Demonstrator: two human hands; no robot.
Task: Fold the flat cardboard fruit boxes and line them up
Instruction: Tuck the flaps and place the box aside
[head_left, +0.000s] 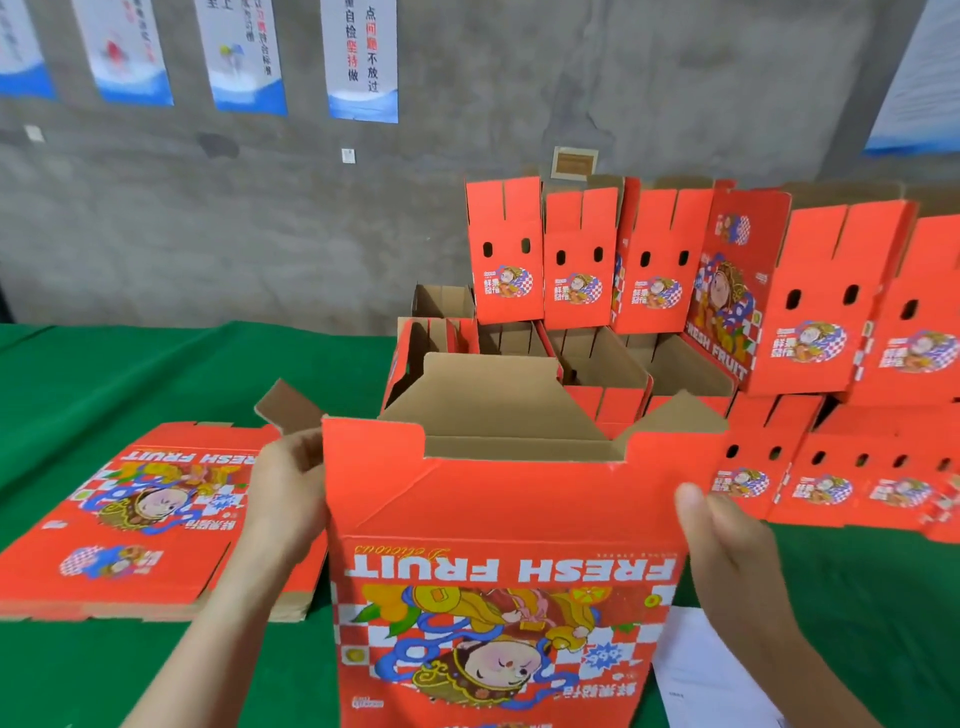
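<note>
A left hand (291, 488) and right hand (727, 545) clamp the sides of a half-opened fruit box (498, 519) at the green table's (104, 364) near edge, its upturned flaps (493, 400) apparently next to fold in.

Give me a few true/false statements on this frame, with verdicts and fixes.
1. The left hand and the right hand both grip the upright box by its sides. True.
2. The flat stack lies on the person's right. False: it lies on the left, on the green table cover.
3. The top flaps of the upright box are closed. False: they stand open, with the brown inside showing.
4. Folded boxes are piled behind it, toward the right. True.
</note>
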